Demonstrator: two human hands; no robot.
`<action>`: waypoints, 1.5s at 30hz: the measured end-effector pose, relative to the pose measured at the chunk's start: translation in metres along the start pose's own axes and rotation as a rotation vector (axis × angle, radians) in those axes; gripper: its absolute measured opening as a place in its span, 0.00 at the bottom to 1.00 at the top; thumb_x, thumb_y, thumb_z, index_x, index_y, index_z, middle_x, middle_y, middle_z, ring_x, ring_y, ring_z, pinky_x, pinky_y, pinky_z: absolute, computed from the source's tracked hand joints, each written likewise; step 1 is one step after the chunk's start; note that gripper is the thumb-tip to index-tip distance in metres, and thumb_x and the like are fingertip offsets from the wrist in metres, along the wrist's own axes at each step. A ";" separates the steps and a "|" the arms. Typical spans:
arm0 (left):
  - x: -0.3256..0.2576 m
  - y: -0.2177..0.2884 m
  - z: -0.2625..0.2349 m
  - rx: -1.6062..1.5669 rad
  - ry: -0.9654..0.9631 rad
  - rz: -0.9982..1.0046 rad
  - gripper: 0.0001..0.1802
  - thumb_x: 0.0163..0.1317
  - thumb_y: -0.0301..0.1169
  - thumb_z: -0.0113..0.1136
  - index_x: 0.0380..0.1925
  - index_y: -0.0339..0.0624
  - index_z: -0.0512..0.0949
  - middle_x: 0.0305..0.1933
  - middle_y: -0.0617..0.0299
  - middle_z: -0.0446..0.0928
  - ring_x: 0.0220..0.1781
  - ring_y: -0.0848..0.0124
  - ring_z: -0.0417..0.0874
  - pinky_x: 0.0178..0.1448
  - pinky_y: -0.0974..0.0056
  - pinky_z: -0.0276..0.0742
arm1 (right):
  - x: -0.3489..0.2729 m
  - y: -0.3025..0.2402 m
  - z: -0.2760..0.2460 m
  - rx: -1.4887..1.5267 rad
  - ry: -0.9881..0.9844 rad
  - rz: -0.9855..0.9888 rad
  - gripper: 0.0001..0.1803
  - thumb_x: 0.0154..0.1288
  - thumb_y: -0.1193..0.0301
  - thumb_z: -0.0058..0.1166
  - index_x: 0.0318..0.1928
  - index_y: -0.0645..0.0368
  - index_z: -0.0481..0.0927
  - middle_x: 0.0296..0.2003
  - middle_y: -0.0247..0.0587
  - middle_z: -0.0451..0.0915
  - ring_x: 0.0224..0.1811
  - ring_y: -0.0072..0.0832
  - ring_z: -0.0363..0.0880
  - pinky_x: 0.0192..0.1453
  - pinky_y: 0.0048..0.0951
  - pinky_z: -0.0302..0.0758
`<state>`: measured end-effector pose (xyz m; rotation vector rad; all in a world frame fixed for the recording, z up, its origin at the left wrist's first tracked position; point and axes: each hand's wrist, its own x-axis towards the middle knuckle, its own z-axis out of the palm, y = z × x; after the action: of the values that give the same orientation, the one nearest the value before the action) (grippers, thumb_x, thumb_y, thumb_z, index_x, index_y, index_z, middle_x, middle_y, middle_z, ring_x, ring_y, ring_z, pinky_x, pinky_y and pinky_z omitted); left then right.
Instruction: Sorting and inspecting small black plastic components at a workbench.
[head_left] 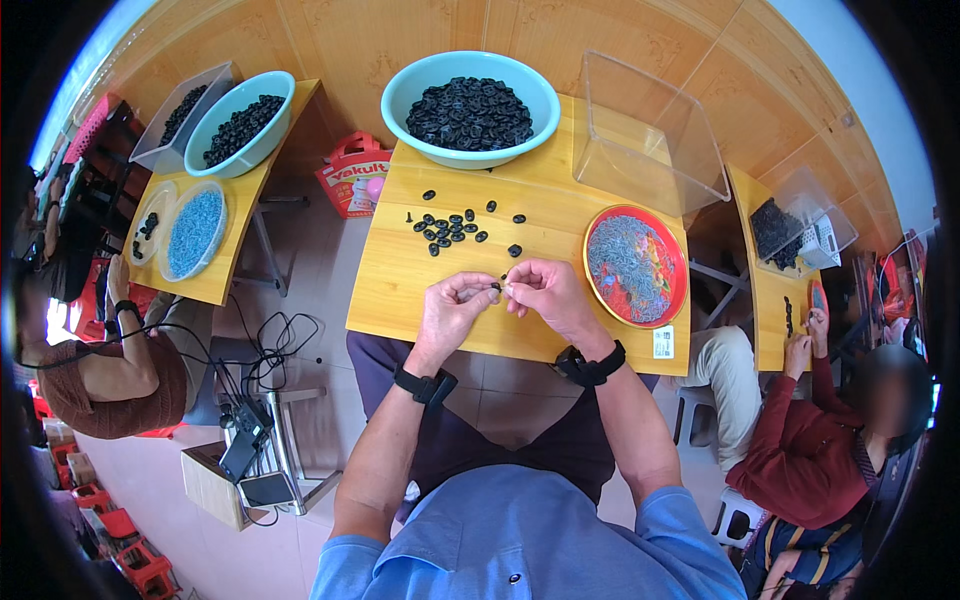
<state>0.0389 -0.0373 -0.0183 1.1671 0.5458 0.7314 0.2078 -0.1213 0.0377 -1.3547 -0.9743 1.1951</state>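
Observation:
Near the table's front edge, my left hand (455,312) pinches a small black plastic part (495,287) between thumb and fingertips. My right hand (548,297) meets it there, its thumb and forefinger closed at the part; whatever they hold is too small to make out. Just beyond the hands, several small black oval parts (457,228) lie loose on the yellow wooden table (400,285). To the right of my right hand sits a round red tray (683,290) filled with small bluish-grey translucent pieces (625,262).
A teal basin (393,95) heaped with black parts stands at the table's back, beside a clear plastic bin (650,150). A white label (663,343) is near the right front edge. Co-workers sit at tables left and right; cables (262,365) hang at the left.

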 end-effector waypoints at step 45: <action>-0.001 0.002 0.004 0.125 0.090 -0.008 0.09 0.63 0.22 0.64 0.42 0.29 0.82 0.34 0.58 0.85 0.37 0.77 0.84 0.43 0.72 0.80 | 0.001 -0.001 0.016 -0.612 0.192 -0.088 0.09 0.60 0.75 0.60 0.39 0.67 0.82 0.30 0.52 0.85 0.32 0.38 0.86 0.38 0.33 0.80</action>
<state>0.0406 -0.0406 -0.0151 1.2515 0.6793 0.7543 0.1926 -0.1171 0.0392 -1.8383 -1.3019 0.7006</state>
